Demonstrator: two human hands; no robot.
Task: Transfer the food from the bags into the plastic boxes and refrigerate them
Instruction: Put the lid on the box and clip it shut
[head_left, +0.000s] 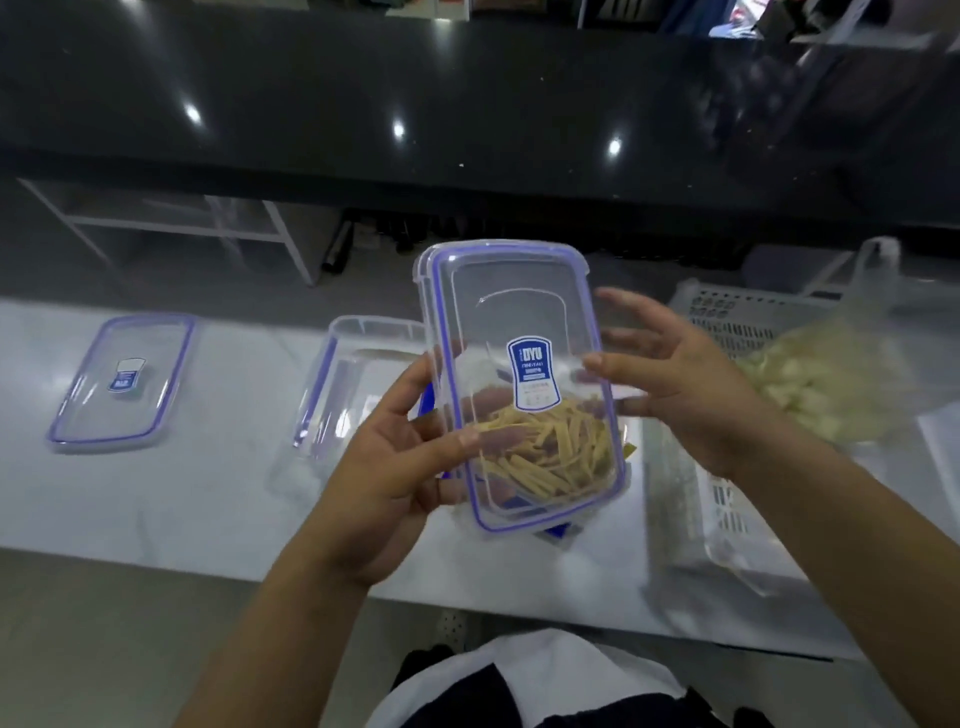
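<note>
Your left hand grips the lidded box of yellow food strips above the white counter; your right hand hovers beside it, fingers spread, holding nothing. An empty box and loose lid lie left, a basket and food bag right. Beyond runs a glossy black counter.

Head camera: looks forward-down, close over white table.

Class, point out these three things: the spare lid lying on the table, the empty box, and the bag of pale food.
spare lid (122, 382), head view, its label.
empty box (358, 364), head view, its clear wall.
bag of pale food (826, 384), head view, its middle.
</note>
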